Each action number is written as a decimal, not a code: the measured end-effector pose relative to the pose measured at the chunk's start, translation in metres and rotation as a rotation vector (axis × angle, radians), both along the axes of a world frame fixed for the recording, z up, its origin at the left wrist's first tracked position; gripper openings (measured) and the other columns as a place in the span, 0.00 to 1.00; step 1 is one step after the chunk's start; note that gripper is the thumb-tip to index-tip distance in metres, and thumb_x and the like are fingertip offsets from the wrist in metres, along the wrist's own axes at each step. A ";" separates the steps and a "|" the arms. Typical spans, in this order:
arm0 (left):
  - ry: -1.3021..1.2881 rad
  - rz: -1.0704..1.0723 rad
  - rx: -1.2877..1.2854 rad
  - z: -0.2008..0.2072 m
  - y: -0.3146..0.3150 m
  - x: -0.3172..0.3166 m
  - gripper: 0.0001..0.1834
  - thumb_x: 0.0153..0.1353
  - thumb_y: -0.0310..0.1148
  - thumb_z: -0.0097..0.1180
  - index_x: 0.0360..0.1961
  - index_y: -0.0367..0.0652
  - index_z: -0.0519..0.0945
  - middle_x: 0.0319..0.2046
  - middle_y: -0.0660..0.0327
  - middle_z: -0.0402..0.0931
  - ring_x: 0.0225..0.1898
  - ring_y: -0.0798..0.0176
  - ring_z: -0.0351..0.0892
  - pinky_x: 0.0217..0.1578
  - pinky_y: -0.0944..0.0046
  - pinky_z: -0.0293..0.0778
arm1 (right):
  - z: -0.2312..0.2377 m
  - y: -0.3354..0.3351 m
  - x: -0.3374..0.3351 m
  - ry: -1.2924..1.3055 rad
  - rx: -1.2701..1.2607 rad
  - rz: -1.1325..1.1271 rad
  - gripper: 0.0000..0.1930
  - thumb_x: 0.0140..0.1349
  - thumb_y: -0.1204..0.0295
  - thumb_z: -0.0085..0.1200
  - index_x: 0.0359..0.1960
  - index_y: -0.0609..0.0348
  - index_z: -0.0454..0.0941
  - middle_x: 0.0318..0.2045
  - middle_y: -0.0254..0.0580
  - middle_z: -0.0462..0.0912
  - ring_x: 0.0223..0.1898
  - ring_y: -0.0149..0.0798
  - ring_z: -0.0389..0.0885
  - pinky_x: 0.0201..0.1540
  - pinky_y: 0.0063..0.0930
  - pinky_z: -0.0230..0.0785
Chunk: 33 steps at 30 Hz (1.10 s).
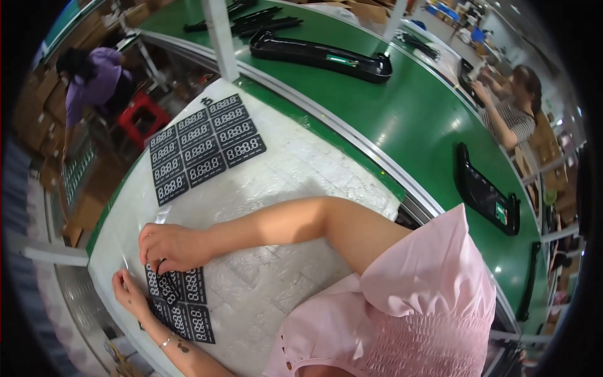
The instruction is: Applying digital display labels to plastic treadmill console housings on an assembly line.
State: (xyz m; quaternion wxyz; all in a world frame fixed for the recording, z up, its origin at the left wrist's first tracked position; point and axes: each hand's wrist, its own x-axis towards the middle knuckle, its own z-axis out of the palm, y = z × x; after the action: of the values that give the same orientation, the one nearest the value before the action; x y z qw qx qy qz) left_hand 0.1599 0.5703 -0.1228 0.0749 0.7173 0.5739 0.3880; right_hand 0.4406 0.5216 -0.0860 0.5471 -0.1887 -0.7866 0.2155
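My right hand [176,245] reaches over the near stack of black display label sheets [196,319], which carry white segmented digits. Its fingers are pinched on a black display label [167,284] that bends up from the sheet. At the sheet's left edge lies my left hand [129,294], its fingers loosely curled and somewhat apart, with nothing clear in them. Farther off, a larger block of black display label sheets [202,147] lies in rows on the white padded surface [276,169].
A green conveyor belt [377,107] with a metal rail runs along the right. Long black plastic housings [320,56] lie on it, one more housing [487,191] nearer. A white post [220,38] stands at the far edge. Co-workers are at left, by a red stool [141,118], and far right.
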 end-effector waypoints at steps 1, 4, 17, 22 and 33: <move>-0.007 -0.028 0.005 0.001 0.001 0.002 0.12 0.65 0.35 0.52 0.36 0.34 0.78 0.29 0.58 0.76 0.33 0.61 0.73 0.37 0.64 0.70 | 0.005 -0.001 0.016 -0.007 0.005 -0.028 0.08 0.44 0.72 0.66 0.26 0.54 0.79 0.40 0.32 0.79 0.51 0.42 0.70 0.55 0.40 0.63; 0.117 -0.043 0.020 0.006 -0.001 0.010 0.14 0.67 0.35 0.50 0.42 0.32 0.77 0.38 0.50 0.76 0.40 0.53 0.75 0.43 0.60 0.71 | 0.022 0.002 0.075 -0.011 -0.010 -0.101 0.08 0.47 0.71 0.65 0.29 0.54 0.81 0.41 0.34 0.79 0.49 0.41 0.73 0.55 0.37 0.63; 0.128 -0.173 -0.097 -0.008 -0.005 0.030 0.23 0.68 0.39 0.50 0.56 0.32 0.71 0.55 0.47 0.69 0.56 0.51 0.69 0.59 0.57 0.64 | -0.034 -0.019 0.148 0.932 -1.063 0.174 0.12 0.63 0.68 0.56 0.48 0.51 0.77 0.41 0.23 0.77 0.45 0.21 0.72 0.49 0.23 0.66; 0.204 -0.228 -0.029 0.034 -0.041 0.077 0.28 0.65 0.46 0.54 0.49 0.26 0.75 0.44 0.38 0.75 0.44 0.45 0.75 0.47 0.54 0.73 | -0.033 -0.022 0.147 0.804 -1.065 0.214 0.05 0.62 0.69 0.56 0.39 0.52 0.78 0.35 0.24 0.78 0.40 0.23 0.74 0.44 0.23 0.68; 0.183 -0.210 -0.122 -0.022 -0.005 0.025 0.22 0.68 0.39 0.51 0.54 0.31 0.72 0.56 0.48 0.67 0.56 0.50 0.68 0.57 0.56 0.67 | -0.013 -0.029 0.157 0.783 -1.012 0.203 0.29 0.61 0.69 0.57 0.64 0.49 0.63 0.57 0.34 0.67 0.53 0.27 0.69 0.50 0.28 0.67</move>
State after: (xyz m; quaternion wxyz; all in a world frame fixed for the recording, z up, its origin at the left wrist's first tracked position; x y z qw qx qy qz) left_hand 0.1853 0.5654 -0.1448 0.1057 0.7999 0.5226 0.2755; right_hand 0.5976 0.4927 -0.0994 0.6137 -0.2553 -0.3439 0.6633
